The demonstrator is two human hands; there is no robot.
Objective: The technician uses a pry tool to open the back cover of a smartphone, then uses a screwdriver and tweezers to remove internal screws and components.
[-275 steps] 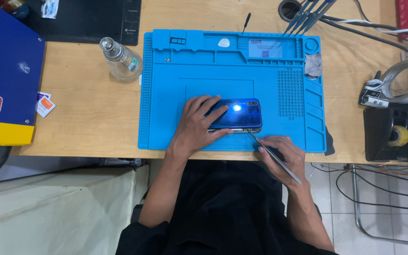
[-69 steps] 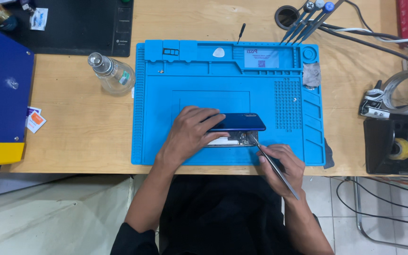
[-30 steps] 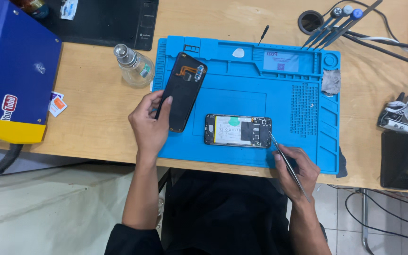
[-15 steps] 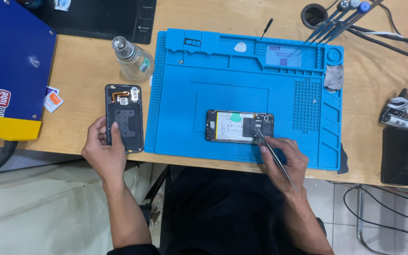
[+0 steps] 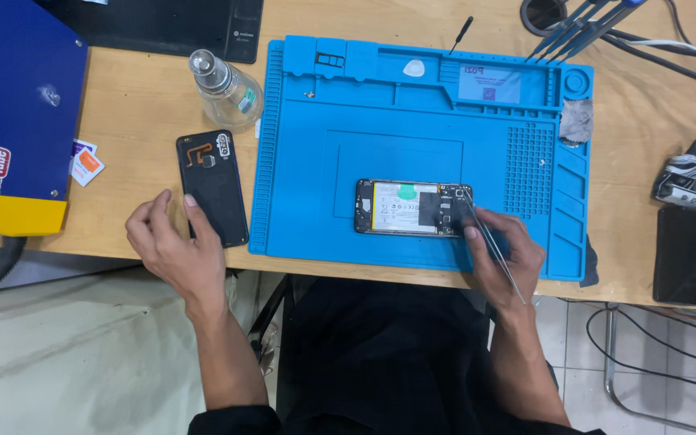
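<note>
Head view: left hand (image 5: 172,251), fingers loosely spread, touched black plastic phone back cover (image 5: 212,188); right hand (image 5: 503,254) pinched thin metal tweezers (image 5: 489,242) over opened phone body (image 5: 412,208) on blue silicone mat (image 5: 412,105).

My right hand (image 5: 503,256) covered the lower right corner of the opened phone (image 5: 412,208). The tweezers' (image 5: 489,242) tips were too small to resolve. The top edge cut off the tool holder (image 5: 543,11).
</note>
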